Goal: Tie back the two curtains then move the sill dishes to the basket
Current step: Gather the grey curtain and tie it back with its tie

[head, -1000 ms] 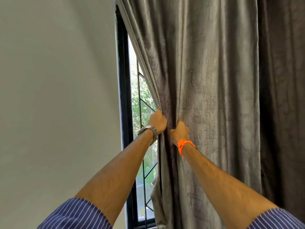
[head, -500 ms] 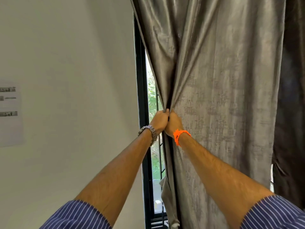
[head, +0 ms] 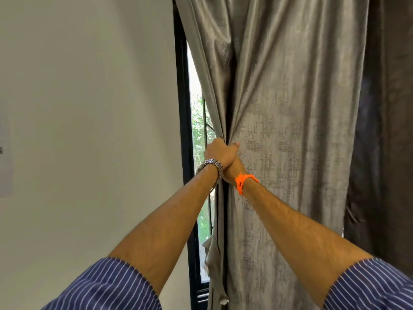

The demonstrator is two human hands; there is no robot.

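Note:
A grey textured curtain hangs over the window and fills the middle of the view. My left hand, with a metal watch at the wrist, is clenched on the curtain's left edge at mid height. My right hand, with an orange band at the wrist, lies under and against the left hand and grips the same bunched fold. A second, darker curtain hangs at the far right. The sill, the dishes and the basket are out of sight.
A black window frame runs down beside the curtain's edge, with a narrow strip of glass, grille bars and green leaves showing. A plain white wall fills the left, with a paper sheet at its far left edge.
My two hands have come together, from apart on the fabric to stacked on one fold. The curtain edge is gathered tighter, and the view has swung left so the window sits further right.

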